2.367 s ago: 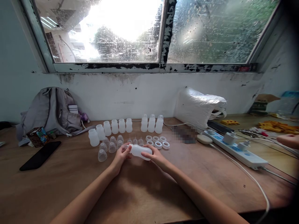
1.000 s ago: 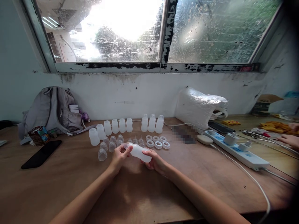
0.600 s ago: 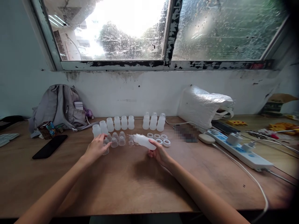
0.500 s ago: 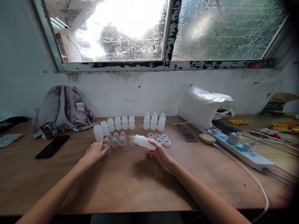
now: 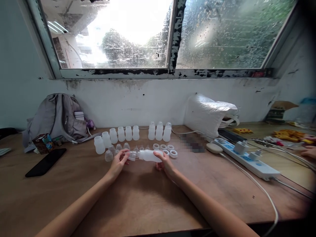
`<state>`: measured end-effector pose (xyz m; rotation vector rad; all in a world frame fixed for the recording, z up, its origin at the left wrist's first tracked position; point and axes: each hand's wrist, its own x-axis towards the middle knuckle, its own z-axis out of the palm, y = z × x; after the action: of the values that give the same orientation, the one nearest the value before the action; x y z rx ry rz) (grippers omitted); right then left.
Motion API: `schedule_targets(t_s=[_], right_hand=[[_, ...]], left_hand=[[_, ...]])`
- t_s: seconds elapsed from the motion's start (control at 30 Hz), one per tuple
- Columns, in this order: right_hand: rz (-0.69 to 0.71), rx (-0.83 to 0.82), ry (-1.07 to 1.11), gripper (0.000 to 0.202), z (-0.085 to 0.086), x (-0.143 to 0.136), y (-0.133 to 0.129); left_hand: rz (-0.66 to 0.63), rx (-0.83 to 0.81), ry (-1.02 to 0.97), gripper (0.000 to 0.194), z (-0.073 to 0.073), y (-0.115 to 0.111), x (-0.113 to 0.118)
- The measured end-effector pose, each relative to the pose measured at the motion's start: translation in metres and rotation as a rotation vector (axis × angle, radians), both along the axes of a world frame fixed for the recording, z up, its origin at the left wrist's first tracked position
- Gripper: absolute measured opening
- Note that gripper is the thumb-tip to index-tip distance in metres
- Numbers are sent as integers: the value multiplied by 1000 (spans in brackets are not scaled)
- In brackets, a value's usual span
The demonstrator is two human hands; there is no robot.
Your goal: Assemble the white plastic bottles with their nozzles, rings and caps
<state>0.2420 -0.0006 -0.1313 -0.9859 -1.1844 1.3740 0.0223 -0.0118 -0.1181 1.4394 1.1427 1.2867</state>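
Fingers (image 5: 122, 152) pinch a clear tapered cap (image 5: 132, 156) in left hand (image 5: 118, 163), a frosted bottle (image 5: 149, 156) in right hand (image 5: 167, 163).

The right hand (image 5: 165, 163) gripped the bottle (image 5: 149, 156) by its base end, thumb over the top, fingers curled below. The left hand (image 5: 118, 165) sat just beyond the bottle's neck, thumb and fingertips pinched together. The left forearm (image 5: 84, 205) and right forearm (image 5: 202, 200), both bare, slanted inward toward the bottle.
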Motion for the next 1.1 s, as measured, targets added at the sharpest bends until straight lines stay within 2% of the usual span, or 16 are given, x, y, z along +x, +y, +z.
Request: schedule_targets(t_s=[0.2, 0.9, 1.0, 1.1], right_hand=[[14, 54, -124, 32, -1, -5, -3], [24, 106, -187, 32, 2, -8, -10], [29, 113, -198, 32, 2, -9, -14], [20, 128, -216, 31, 4, -10, -20]], left_hand=[[-29, -20, -35, 36, -11, -2, 1], [-100, -5, 13, 30, -11, -10, 0], [-114, 18, 55, 28, -12, -13, 0], [-126, 68, 182, 25, -10, -22, 2]])
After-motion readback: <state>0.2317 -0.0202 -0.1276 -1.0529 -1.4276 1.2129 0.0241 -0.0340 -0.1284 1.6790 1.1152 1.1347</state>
